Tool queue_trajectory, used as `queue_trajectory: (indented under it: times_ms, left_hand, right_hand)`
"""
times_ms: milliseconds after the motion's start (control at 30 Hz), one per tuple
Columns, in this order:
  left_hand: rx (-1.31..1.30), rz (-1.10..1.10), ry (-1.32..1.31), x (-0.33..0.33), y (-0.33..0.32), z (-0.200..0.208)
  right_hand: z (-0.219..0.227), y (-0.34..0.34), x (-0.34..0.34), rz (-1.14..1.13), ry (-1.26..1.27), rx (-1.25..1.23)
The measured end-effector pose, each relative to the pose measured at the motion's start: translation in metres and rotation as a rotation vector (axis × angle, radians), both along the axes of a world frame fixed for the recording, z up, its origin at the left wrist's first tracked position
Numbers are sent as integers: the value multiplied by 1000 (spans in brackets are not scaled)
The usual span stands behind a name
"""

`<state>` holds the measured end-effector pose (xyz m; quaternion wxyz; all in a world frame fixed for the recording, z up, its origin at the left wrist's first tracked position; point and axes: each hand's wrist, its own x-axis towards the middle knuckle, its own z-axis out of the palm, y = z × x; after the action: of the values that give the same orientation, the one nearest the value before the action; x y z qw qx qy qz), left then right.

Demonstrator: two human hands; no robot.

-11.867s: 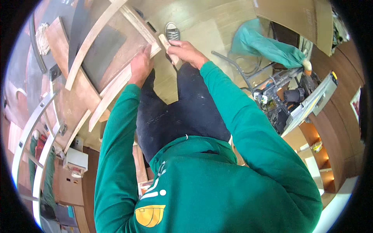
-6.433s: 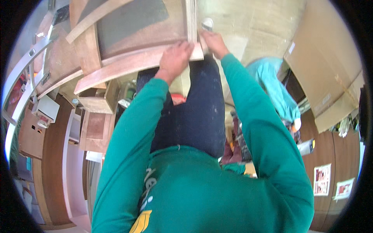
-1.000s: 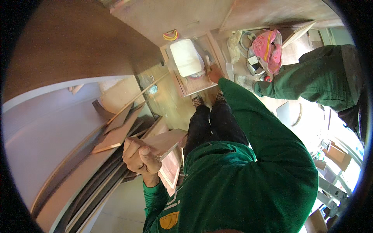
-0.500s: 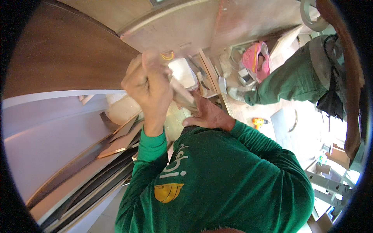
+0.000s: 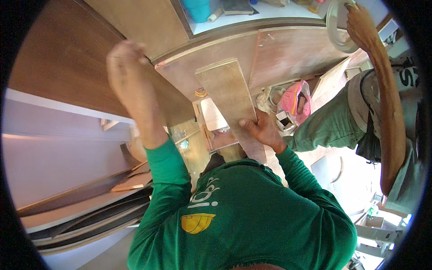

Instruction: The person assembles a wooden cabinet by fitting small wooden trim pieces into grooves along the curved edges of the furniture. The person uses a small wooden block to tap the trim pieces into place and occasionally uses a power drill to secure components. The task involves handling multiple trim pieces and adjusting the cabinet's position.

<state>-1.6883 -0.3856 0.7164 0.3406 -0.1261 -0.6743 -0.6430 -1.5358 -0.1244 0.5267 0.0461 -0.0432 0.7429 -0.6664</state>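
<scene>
Wooden board (image 5: 228, 90), long axis pointing forward and slightly left, right hand (image 5: 266, 130) grasping it, left hand (image 5: 130, 78) blurred, grip unclear

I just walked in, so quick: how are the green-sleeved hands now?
Left hand: blurred; open or closed can't be told.
Right hand: holding a wooden board.

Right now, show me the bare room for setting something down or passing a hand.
Floor shows narrowly between the wooden box and stacked boards. A hand could probably pass between the left hand and the plywood board held by the right hand. Crowded: around the pink bag.
</scene>
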Motion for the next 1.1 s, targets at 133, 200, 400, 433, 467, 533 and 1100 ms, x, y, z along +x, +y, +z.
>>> queue_trajectory:
  times_ms: [133,200,400,433,467,533,1100]
  left_hand:
    - [-88,-345,-303,3,20,-80]
    - [16,-533,-417,10,26,-91]
    - [-336,-593,-310,-22,47,-79]
    - [-356,-583,-268,-30,52,-71]
    - [-374,-573,-226,-36,57,-66]
    - [-367,-614,-105,-58,77,-57]
    - [-641,-578,14,-85,147,-170]
  right_hand:
    - [7,1,-19,-14,-27,-118]
    - [5,-1,-27,-26,-54,-130]
    - [12,6,-45,-195,88,-15]
    - [23,9,-49,-250,114,83]
    - [36,12,-52,-300,136,182]
    - [54,27,-66,-402,241,380]
    - [-16,79,-143,-420,87,794]
